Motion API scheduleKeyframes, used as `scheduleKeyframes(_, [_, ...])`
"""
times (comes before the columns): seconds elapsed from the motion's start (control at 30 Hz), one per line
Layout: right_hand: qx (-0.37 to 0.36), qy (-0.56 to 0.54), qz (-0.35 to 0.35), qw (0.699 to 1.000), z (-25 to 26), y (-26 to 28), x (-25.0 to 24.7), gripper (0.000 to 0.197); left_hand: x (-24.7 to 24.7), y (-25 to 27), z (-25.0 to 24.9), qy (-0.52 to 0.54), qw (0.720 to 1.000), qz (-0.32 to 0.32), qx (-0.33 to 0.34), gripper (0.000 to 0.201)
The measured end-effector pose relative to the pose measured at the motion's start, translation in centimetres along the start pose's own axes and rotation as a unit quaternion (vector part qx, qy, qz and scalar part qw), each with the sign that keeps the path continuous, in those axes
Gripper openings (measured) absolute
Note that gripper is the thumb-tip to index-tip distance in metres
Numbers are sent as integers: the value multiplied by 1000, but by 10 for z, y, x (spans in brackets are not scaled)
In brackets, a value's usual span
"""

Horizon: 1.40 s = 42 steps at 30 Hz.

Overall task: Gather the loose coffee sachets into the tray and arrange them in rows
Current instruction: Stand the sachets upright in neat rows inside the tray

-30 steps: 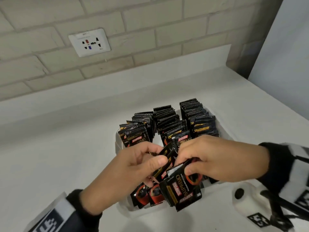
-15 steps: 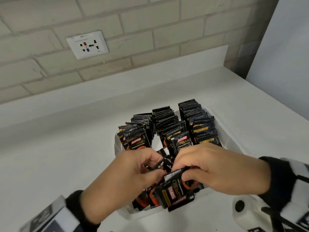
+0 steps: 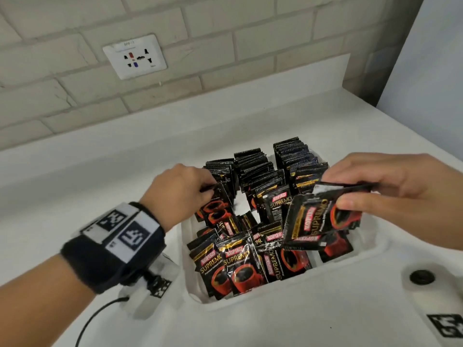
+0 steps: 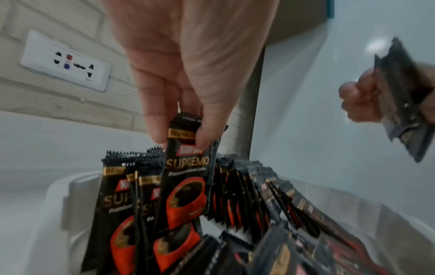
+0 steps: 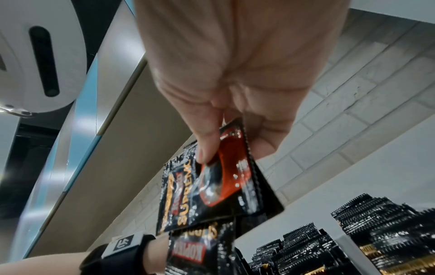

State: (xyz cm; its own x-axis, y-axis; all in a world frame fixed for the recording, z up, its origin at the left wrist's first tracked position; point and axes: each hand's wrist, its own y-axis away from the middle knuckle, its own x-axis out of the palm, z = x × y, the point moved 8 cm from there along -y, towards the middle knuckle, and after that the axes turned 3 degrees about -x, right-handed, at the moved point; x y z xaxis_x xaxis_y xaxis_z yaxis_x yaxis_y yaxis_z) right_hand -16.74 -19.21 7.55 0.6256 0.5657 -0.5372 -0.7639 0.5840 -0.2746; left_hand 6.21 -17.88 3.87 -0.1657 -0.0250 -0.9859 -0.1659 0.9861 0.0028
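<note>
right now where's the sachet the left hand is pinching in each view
Head: the sachet sits left of centre, at the front of the left row in the tray, under the left hand.
Left wrist: centre, upright, pinched at its top.
Right wrist: not in it.
Shared landmark, head and left wrist: the wall socket.

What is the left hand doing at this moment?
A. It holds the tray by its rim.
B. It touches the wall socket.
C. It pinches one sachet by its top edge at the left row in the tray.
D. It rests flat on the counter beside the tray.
C: in the left wrist view the left hand pinches an upright sachet by its top edge, over the left row in the tray.
</note>
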Motion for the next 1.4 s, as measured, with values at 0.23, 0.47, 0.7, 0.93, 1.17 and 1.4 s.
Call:
scheduleKeyframes(0.23, [-13,22,7,1000,2,4,1,25,35,-13,-2,-74,991,92,56,17])
scheduleKeyframes(0.47, [-6,17,-1,1000,0,4,-1,20,42,-22,8,-117,987,93,51,24])
scheduleKeyframes(0.7, [108,-212,-110,965,-39,3,-11,18,14,-27,16,-16,999,27,30,47])
scheduleKeyframes(0.93, [175,-435,-136,873,-78,5,28,45,-46,5,5,168,984,-60,4,37])
scheduleKeyframes(1.17, [221,-452,-170,847,-77,-11,52,26,12,37,-36,464,875,122,-59,51])
scheduleKeyframes(1.4, [239,-490,-182,818,-73,-12,55,27,31,37,-42,632,765,67,-104,33])
